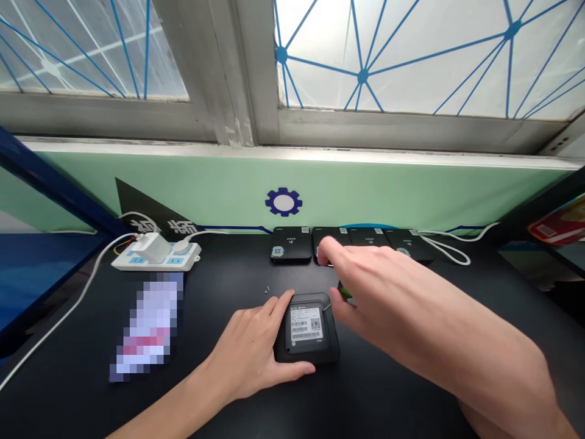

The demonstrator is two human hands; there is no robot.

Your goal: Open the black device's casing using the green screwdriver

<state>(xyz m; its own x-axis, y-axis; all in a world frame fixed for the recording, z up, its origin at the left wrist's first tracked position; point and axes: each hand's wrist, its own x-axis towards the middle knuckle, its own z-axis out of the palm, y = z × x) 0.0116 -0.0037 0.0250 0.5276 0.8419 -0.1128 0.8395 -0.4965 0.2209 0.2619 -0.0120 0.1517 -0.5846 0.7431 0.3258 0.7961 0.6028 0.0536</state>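
A black box [305,356] was held on the worktop [150,408] between both hands.

A power strip [155,257] was placed at left and small screws [266,290] lay near the box, which was gripped by the left hand [247,347]. A small green-handled screwdriver [346,294] was pinched in the right hand [388,292], its shaft reaching over the box. Behind stood a row of black boxes [291,244].

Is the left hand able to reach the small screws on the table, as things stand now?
Probably yes. The left hand rests on the black box, and its fingertips are close to the small screws. Nothing seems to lie between them, though the hand would have to let go of the box.
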